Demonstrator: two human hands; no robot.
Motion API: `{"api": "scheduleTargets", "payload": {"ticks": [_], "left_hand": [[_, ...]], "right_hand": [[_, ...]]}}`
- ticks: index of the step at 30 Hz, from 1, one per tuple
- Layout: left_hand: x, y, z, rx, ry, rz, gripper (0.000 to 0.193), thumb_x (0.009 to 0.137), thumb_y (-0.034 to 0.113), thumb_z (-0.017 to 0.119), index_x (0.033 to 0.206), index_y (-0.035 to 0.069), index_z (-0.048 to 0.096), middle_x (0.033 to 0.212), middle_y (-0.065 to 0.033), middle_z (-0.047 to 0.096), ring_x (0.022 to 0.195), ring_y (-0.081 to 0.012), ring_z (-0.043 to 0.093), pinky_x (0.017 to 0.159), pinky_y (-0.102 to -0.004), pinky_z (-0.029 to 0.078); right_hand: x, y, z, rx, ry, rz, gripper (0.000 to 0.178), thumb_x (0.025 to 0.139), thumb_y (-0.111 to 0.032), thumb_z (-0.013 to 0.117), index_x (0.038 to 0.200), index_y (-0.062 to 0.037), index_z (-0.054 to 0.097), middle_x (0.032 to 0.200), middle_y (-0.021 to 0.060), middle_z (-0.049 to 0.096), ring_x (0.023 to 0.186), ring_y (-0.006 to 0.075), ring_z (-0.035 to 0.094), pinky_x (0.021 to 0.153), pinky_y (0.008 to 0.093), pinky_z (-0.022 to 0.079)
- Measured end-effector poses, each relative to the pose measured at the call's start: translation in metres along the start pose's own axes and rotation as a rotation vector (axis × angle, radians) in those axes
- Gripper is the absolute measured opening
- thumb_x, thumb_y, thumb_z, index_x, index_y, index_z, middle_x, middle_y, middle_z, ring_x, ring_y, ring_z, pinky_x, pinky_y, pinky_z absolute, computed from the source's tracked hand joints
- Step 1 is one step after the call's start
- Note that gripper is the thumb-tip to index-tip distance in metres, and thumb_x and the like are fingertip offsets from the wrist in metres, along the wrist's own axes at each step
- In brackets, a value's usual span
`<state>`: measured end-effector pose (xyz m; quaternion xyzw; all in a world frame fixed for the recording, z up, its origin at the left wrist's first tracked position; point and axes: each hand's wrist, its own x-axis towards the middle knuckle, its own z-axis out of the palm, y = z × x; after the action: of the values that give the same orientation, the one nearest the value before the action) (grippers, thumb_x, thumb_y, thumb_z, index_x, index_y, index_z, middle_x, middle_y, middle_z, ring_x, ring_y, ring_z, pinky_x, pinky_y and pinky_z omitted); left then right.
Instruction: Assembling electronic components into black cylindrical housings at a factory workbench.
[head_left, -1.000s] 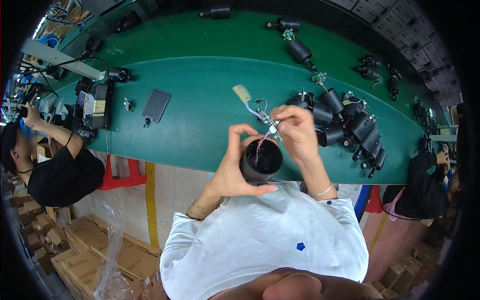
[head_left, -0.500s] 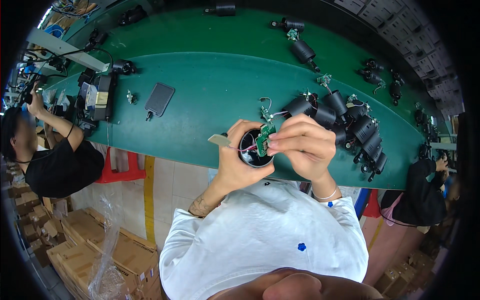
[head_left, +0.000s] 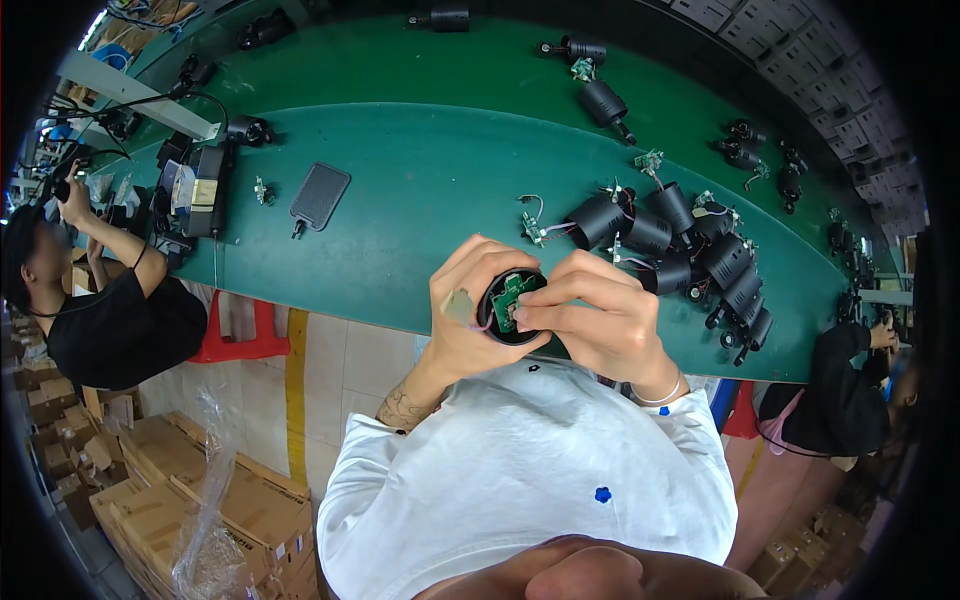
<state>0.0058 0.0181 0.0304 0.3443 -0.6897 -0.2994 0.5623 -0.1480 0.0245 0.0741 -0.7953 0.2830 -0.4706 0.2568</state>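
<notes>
My left hand [head_left: 463,318] is wrapped round a black cylindrical housing [head_left: 491,299], its open mouth turned up toward me. A green circuit board [head_left: 506,302] lies in that mouth, slightly tilted. Thumb and fingers of my right hand [head_left: 598,312] pinch the board's right edge. A small pale tab [head_left: 459,306] on a pinkish wire hangs out over the left rim, against my left hand. How deep the board sits is partly hidden by my right fingers.
Right of my hands lies a pile of black cylindrical housings [head_left: 728,262] with boards on wires. A dark flat rectangular piece [head_left: 320,198] and a small circuit board [head_left: 263,191] lie on the green table [head_left: 400,160]. Co-workers sit left and right; cardboard boxes [head_left: 210,500] stand lower left.
The green board has moved from upright above the housing's rim down into its mouth. My right hand has shifted slightly left and down with it.
</notes>
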Motion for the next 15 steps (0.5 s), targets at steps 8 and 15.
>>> {"api": "scheduleTargets", "payload": {"ticks": [8, 15], "left_hand": [[0.0023, 0.0043, -0.0020, 0.040, 0.022, 0.061, 0.042, 0.047, 0.003, 0.077, 0.087, 0.005, 0.064, 0.077, -0.0035, 0.063, 0.065, -0.0183, 0.051, 0.061, -0.0283, 0.044], [-0.0004, -0.0013, -0.0075, 0.033, -0.043, 0.002, 0.045, 0.046, 0.003, 0.078, 0.088, 0.005, 0.064, 0.077, -0.0045, 0.062, 0.065, -0.0178, 0.051, 0.061, -0.0282, 0.044]], "right_hand": [[0.0054, -0.0044, 0.0042, -0.024, -0.063, -0.005, 0.019, 0.061, 0.014, 0.063, 0.073, 0.0014, 0.070, 0.082, 0.0065, 0.066, 0.066, 0.0180, 0.050, 0.060, 0.0268, 0.045], [0.0099, 0.0025, 0.0006, 0.054, -0.133, 0.104, 0.017, 0.063, 0.013, 0.064, 0.074, 0.0008, 0.068, 0.079, 0.0054, 0.063, 0.065, 0.0169, 0.049, 0.057, 0.0267, 0.042]]}}
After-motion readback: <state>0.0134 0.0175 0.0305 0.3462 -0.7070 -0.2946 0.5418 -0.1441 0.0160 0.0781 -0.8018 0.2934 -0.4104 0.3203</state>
